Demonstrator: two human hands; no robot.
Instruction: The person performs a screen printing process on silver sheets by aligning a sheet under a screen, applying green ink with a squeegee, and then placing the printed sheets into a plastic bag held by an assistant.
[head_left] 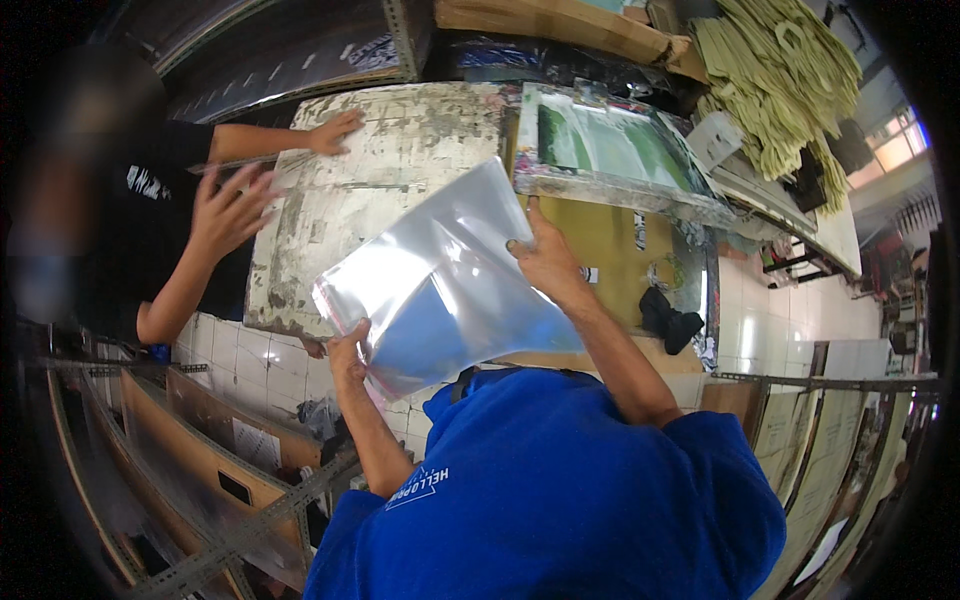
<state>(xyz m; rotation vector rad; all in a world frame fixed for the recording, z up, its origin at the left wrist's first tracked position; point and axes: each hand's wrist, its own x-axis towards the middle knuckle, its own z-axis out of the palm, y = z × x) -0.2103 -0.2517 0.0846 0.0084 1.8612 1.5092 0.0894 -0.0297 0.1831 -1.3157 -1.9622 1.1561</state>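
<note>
- clear plastic sheeting (pixel 440 265), thin and glossy, streaked with bright reflections
- roughly rectangular, spread out, its surface gently rippled
- held up by opposite sides, slanting across mid-view, pinkish along its lower left edge

Passable over bare worktop (pixel 420 125) beyond clear plastic sheet (pixel 435 275). Hemmed in at left by co-worker's raised hand (pixel 230 212) and outstretched hand (pixel 335 132). Blocked beyond right hand (pixel 548 258) by framed screen (pixel 615 145). Barred between right hand and left hand (pixel 349 352) by sheet itself. Narrowed at near right by black cloth bundle (pixel 668 320).
</note>
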